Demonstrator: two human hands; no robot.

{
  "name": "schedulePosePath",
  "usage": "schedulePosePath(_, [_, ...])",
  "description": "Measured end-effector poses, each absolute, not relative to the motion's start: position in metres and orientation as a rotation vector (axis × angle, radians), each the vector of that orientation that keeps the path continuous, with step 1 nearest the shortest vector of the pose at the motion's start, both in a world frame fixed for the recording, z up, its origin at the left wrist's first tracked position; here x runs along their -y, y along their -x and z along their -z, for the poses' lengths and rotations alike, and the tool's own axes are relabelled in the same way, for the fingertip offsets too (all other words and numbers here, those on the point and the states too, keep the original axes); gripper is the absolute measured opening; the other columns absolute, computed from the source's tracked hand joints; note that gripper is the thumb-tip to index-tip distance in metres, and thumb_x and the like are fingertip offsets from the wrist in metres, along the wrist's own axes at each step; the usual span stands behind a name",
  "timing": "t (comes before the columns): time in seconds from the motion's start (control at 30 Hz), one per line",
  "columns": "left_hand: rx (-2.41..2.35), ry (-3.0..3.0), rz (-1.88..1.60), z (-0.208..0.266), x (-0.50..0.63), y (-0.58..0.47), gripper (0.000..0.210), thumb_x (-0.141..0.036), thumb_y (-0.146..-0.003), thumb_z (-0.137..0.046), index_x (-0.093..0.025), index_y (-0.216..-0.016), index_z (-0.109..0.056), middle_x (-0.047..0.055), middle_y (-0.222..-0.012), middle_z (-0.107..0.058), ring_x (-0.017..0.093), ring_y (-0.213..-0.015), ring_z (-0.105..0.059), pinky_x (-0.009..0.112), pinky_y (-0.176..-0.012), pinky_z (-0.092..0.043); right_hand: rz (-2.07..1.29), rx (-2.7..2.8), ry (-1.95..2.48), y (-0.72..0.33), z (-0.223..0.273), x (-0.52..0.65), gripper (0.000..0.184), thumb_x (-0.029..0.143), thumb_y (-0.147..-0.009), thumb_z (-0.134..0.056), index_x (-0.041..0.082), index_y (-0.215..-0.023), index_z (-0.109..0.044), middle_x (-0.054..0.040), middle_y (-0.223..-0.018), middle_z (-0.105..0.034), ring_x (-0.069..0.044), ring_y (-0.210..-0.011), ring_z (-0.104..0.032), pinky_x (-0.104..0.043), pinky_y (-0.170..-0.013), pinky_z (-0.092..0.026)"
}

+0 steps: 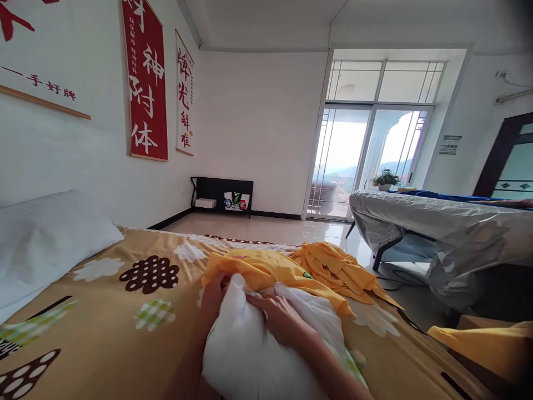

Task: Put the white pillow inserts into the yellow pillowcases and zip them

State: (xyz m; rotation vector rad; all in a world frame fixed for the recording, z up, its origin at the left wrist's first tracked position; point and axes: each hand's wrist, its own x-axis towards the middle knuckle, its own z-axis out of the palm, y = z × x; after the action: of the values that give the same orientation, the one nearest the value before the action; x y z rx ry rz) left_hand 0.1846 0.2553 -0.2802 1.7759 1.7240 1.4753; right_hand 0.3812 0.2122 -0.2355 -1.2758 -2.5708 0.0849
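A plump white pillow (pixel 254 350) lies right in front of me, one corner poking up toward a yellow pillowcase (pixel 266 266) with small coloured prints. My left hand (pixel 213 294) is at the pillow's left side, closed at the pillowcase edge; its fingertips are partly hidden under the cloth. My right hand (pixel 285 319) grips the top of the pillow, fingers pressed into the white fabric just behind the raised corner. Beyond the pillowcase, a crumpled heap of yellow cloth (pixel 333 266) rests on the bed.
The bed carries a brown patterned sheet (pixel 162 344). Another white pillow (pixel 54 239) lies at the far left. On the right stands a plastic-covered table (pixel 437 216) with a potted plant (pixel 385 179); more yellow cloth (pixel 487 344) lies over a box at lower right. A low black shelf (pixel 222 191) stands by the wall.
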Motion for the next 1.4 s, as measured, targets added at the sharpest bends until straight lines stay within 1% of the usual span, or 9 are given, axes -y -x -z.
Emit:
schedulePosePath(0.2, [-1.801, -2.274, -1.632, 0.27, -0.24, -0.192, 0.022, -0.011, -0.076, -0.051, -0.019, -0.091, -0.065, 0.008, -0.095, -0.065, 0.022, -0.095, -0.058, 0.035, -0.087, -0.046, 0.143, 2.645, 1.497, -0.363, 0.236, -0.201, 0.044, 0.01, -0.087, -0.039, 0.023, -0.125, -0.056, -0.0124, -0.119, -0.063, -0.026, -0.095, -0.064, -0.037, -0.078, -0.049])
schedulePosePath(0.43, [-1.675, -2.539, -1.213, 0.256, -0.22, -0.207, 0.021, -0.008, -0.075, -0.048, -0.017, -0.085, -0.063, 0.008, -0.081, -0.067, 0.023, -0.084, -0.061, 0.036, -0.085, -0.042, 0.267, 2.462, 1.649, -0.362, 0.248, -0.21, 0.036, 0.011, -0.09, -0.038, 0.017, -0.118, -0.06, -0.0167, -0.114, -0.064, -0.026, -0.098, -0.063, -0.037, -0.078, -0.05])
schedulePosePath(0.63, [-1.615, -2.369, -1.155, 0.249, -0.211, -0.221, 0.013, -0.02, -0.083, -0.049, -0.018, -0.084, -0.062, 0.006, -0.082, -0.069, 0.02, -0.079, -0.063, 0.029, -0.076, -0.044, 0.313, 2.317, 1.786, -0.387, 0.242, -0.197, 0.043, 0.008, -0.09, -0.034, 0.02, -0.125, -0.055, -0.0147, -0.119, -0.061, -0.023, -0.086, -0.067, -0.034, -0.071, -0.051])
schedulePosePath(0.77, [-1.399, -2.23, -1.061, 0.24, -0.193, -0.23, 0.032, -0.043, -0.083, -0.053, -0.017, -0.1, -0.06, 0.008, -0.1, -0.068, 0.022, -0.093, -0.061, 0.031, -0.083, -0.044, 0.277, 2.195, 1.813, -0.407, 0.245, -0.192, 0.045, 0.006, -0.087, -0.035, 0.02, -0.126, -0.054, -0.013, -0.126, -0.058, -0.023, -0.093, -0.065, -0.031, -0.075, -0.049])
schedulePosePath(0.87, [-1.417, -2.276, -0.964, 0.24, -0.183, -0.239, 0.039, -0.032, -0.079, -0.059, -0.018, -0.115, -0.055, 0.01, -0.118, -0.062, 0.025, -0.112, -0.054, 0.036, -0.095, -0.038, 0.26, 2.119, 1.79, -0.414, 0.251, -0.189, 0.049, 0.005, -0.085, -0.036, 0.024, -0.126, -0.054, -0.0081, -0.129, -0.058, -0.021, -0.092, -0.065, -0.028, -0.072, -0.047])
schedulePosePath(1.03, [-1.724, -2.275, -1.116, 0.258, -0.194, -0.256, 0.039, -0.007, -0.08, -0.042, -0.015, -0.113, -0.061, 0.013, -0.115, -0.064, 0.025, -0.114, -0.053, 0.04, -0.098, -0.033, 0.39, 1.991, 1.704, -0.42, 0.256, -0.174, 0.044, 0.016, -0.089, -0.04, 0.027, -0.129, -0.054, -0.0054, -0.124, -0.061, -0.021, -0.102, -0.062, -0.029, -0.074, -0.047])
schedulePosePath(1.17, [-1.809, -2.192, -1.235, 0.271, -0.206, -0.257, 0.031, -0.007, -0.082, -0.041, -0.016, -0.097, -0.067, 0.01, -0.097, -0.069, 0.024, -0.099, -0.06, 0.036, -0.09, -0.039, 0.628, 1.853, 1.594, -0.432, 0.251, -0.153, 0.036, 0.037, -0.092, -0.043, 0.022, -0.117, -0.064, -0.0111, -0.114, -0.065, -0.027, -0.104, -0.059, -0.04, -0.086, -0.044])
schedulePosePath(1.23, [-1.823, -2.173, -1.253, 0.272, -0.208, -0.255, 0.028, -0.008, -0.082, -0.042, -0.016, -0.092, -0.067, 0.009, -0.093, -0.07, 0.024, -0.096, -0.061, 0.035, -0.088, -0.04, 0.77, 1.795, 1.582, -0.435, 0.252, -0.139, 0.037, 0.039, -0.09, -0.045, 0.022, -0.118, -0.063, -0.0137, -0.122, -0.062, -0.032, -0.112, -0.055, -0.051, -0.092, -0.038])
schedulePosePath(1.4, [-1.832, -2.124, -1.28, 0.271, -0.207, -0.254, 0.02, -0.017, -0.085, -0.047, -0.017, -0.084, -0.067, 0.008, -0.087, -0.07, 0.023, -0.089, -0.062, 0.033, -0.082, -0.041, 0.827, 1.934, 1.462, -0.421, 0.299, -0.111, 0.057, 0.03, -0.086, -0.051, 0.029, -0.142, -0.04, -0.0108, -0.146, -0.042, -0.036, -0.131, -0.041, -0.059, -0.102, -0.027])
